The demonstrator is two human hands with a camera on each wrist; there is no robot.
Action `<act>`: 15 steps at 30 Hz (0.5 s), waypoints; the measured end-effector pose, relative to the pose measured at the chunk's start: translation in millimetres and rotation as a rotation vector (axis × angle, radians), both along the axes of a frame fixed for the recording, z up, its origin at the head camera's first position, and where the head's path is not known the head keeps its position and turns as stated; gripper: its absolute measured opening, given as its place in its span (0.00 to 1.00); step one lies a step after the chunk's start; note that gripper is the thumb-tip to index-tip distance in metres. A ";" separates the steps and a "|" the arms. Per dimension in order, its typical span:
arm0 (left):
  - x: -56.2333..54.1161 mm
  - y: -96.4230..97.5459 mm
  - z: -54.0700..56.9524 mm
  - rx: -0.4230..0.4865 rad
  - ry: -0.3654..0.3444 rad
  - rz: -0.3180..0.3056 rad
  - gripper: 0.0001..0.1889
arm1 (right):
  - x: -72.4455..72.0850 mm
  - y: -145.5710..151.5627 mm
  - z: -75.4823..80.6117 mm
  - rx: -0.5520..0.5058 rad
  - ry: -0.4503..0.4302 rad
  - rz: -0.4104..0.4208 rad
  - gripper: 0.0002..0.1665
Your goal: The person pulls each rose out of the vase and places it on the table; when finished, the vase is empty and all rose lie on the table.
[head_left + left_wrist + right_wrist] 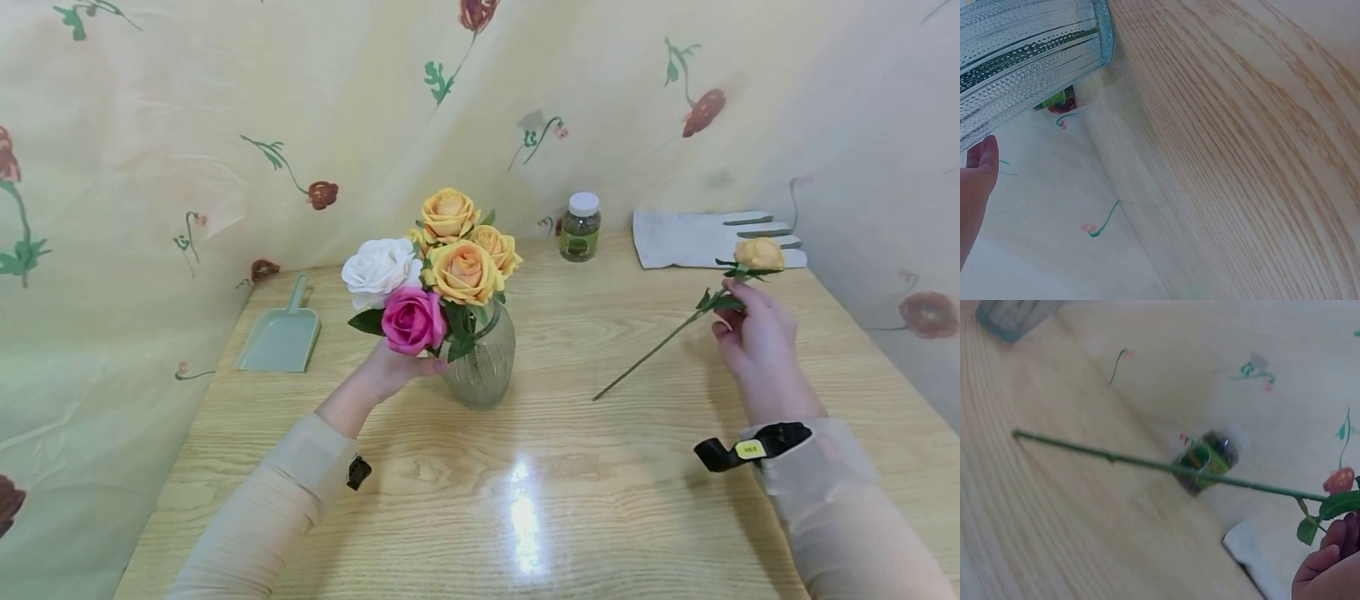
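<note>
A ribbed clear glass vase [483, 375] stands upright on the table, filled with artificial roses: several yellow ones [467, 272], a white rose [381, 271] and a pink rose [413, 321]. My left hand [393, 367] holds the vase from its left side, below the pink rose. In the left wrist view, fingers [986, 156] lie against the glass [1029, 59]; the rest of the grip is hidden. Off to the right, my right hand [761, 342] pinches a single yellow rose [759, 254] just beneath its bloom. Its green stem [1147, 464] slants down toward the vase, apart from it.
A grey-green dustpan [281, 337] lies at the left of the wooden table [420, 533]. At the back stand a white-lidded jar [581, 229] and, further right, a flat white glove [678, 240]. Floral cloth [337, 100] hangs behind.
</note>
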State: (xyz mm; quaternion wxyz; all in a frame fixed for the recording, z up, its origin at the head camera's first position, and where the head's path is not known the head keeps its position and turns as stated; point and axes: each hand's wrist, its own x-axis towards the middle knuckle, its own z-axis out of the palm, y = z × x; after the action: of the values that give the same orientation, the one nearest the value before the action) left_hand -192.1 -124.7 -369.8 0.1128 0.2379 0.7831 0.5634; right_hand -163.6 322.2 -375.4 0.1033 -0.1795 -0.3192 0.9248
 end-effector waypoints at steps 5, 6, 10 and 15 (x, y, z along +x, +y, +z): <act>-1.3 -2.0 -2.0 -0.007 0.001 -0.005 0.46 | -2.7 11.4 -13.3 0.092 -0.121 0.044 0.02; -1.8 -2.4 -2.7 -0.003 0.001 -0.004 0.46 | -3.4 13.5 -15.4 0.095 -0.133 0.052 0.02; -2.5 -3.1 -3.8 0.011 0.007 -0.019 0.50 | -5.7 20.8 -21.7 0.083 -0.169 0.078 0.02; -1.9 -2.7 -3.1 0.016 -0.005 -0.020 0.51 | -9.3 29.1 -27.4 0.075 -0.197 0.107 0.03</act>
State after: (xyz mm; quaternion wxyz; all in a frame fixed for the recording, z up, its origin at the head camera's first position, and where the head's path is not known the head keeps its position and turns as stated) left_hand -194.0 -127.5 -372.9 0.1187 0.2453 0.7759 0.5689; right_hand -172.9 351.3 -402.7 0.0287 -0.2484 -0.3711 0.8943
